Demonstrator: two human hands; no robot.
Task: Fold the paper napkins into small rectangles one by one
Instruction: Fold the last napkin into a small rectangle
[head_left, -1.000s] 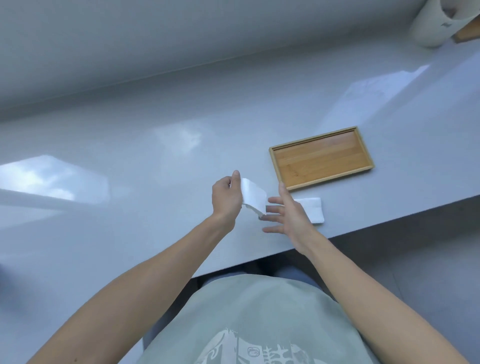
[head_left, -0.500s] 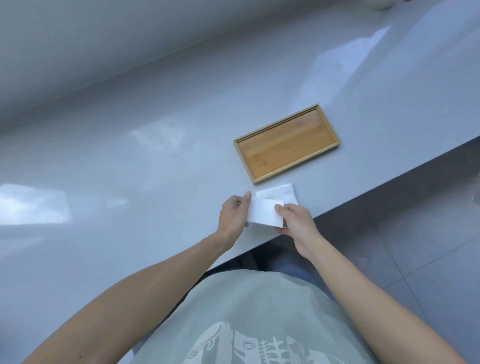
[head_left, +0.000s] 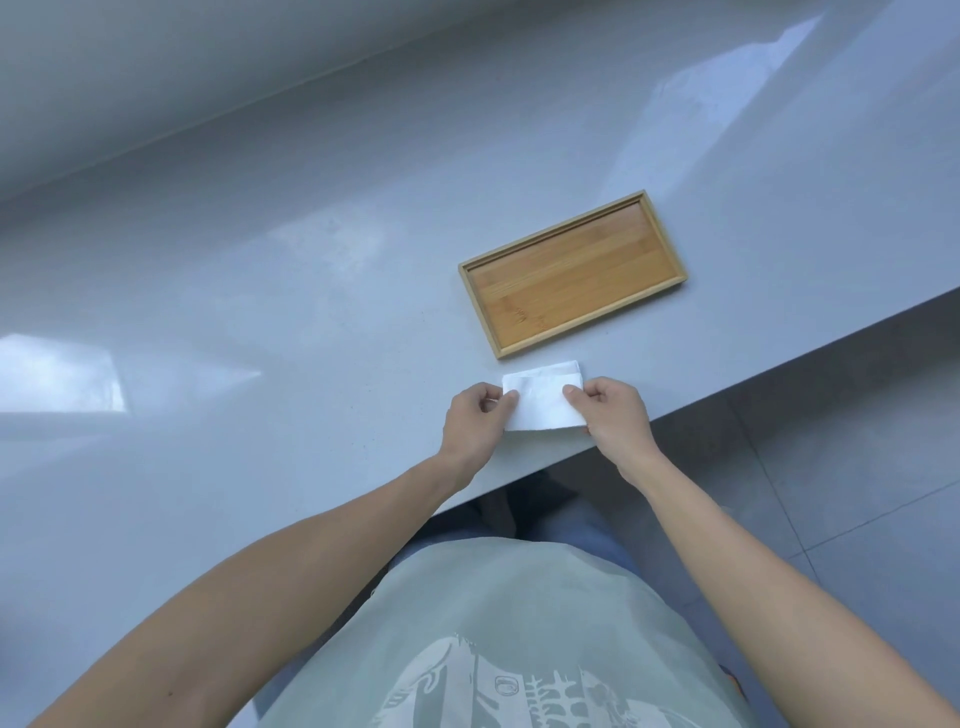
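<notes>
A white paper napkin (head_left: 541, 406), folded to a small rectangle, is held flat just above the grey counter's near edge. My left hand (head_left: 474, 421) pinches its left side with thumb and curled fingers. My right hand (head_left: 612, 411) pinches its right side the same way. More white napkin paper (head_left: 548, 369) lies on the counter right behind the held one, partly hidden by it.
A shallow bamboo tray (head_left: 571, 273) lies on the grey counter (head_left: 260, 312) beyond the napkins, with nothing in it. The counter's front edge runs diagonally just right of my right hand, with tiled floor (head_left: 857, 441) below it.
My right hand went from open beside the napkin to pinching its right side. Both hands brought the napkin from a bent, raised pose to a flat rectangle near the counter edge.
</notes>
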